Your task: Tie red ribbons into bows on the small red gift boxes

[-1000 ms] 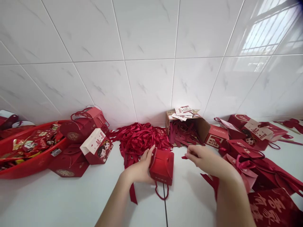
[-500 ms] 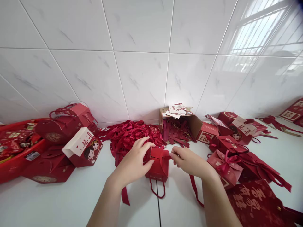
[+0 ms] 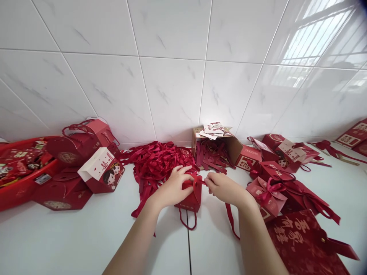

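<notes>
Red ribbon (image 3: pixel 203 182), one strip, pinched in the right hand (image 3: pixel 219 188), one small box (image 3: pixel 192 201) on the white table (image 3: pixel 212 248), left hand (image 3: pixel 174 186) curved over it, grip hard to tell, one ribbon heap (image 3: pixel 157 162) behind.

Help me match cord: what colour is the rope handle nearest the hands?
The rope handle is dark red, showing best in the head view.

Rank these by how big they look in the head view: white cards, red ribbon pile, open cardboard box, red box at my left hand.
1. Red ribbon pile
2. Open cardboard box
3. Red box at your left hand, partly covered
4. White cards
</notes>
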`<state>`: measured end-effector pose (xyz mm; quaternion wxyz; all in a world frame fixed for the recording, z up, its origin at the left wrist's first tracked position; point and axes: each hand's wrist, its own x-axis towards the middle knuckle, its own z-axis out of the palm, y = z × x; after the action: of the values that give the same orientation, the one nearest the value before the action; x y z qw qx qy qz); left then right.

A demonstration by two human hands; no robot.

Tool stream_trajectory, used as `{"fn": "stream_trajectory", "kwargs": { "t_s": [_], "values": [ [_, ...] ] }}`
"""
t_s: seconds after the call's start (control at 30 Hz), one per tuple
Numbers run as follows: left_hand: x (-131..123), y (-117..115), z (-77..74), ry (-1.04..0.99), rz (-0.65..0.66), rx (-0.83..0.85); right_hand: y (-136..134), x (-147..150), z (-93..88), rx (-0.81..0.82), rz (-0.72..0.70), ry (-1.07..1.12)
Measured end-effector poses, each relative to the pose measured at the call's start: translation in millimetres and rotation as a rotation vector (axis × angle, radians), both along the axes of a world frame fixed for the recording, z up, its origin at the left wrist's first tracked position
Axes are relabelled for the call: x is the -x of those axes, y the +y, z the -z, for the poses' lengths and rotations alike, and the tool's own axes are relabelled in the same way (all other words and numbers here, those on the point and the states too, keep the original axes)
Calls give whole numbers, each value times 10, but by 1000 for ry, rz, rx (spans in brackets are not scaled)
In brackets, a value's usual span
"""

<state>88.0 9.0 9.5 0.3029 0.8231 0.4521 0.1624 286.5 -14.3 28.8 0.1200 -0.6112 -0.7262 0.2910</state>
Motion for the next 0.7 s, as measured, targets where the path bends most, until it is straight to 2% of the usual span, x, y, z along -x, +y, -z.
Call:
{"fn": "stream_trajectory", "kwargs": {
  "t_s": [0.13,0.4,0.7],
  "values": [
    [-12,16,-15,-17,7,26,-9,2,-32,-8,5,4],
    [-47,16,1,-1,-15,29,69,7,83,31,9,-21],
    [-40,21,9,-36,-38,4,76,44,109,-9,-36,12]
  ]
}}
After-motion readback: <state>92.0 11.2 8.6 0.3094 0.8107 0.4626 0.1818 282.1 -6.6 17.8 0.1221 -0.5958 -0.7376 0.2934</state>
